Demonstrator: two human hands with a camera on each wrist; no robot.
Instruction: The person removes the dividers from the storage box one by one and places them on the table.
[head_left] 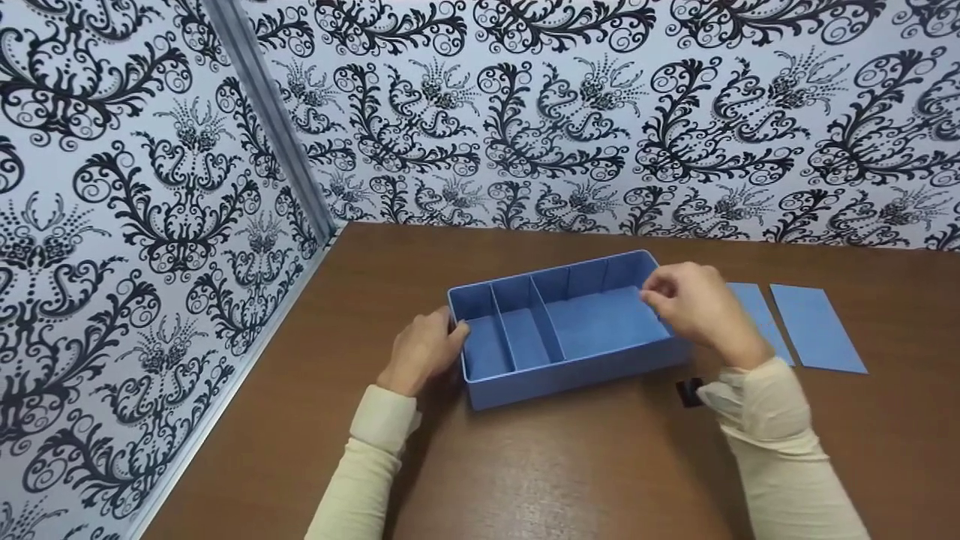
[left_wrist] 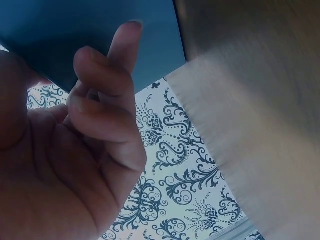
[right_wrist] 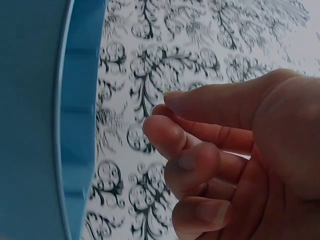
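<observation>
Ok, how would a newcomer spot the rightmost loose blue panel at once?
On the brown tabletop, find the blue divided box, then look right, past the person's right hand. Lying flat there is the rightmost blue panel, in full view, unlike the neighbouring blue panel, partly hidden behind that hand.

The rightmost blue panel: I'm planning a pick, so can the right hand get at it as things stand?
Probably yes: the right hand looks empty and is nearby, and the rightmost blue panel lies flat and uncovered on the brown table.
</observation>
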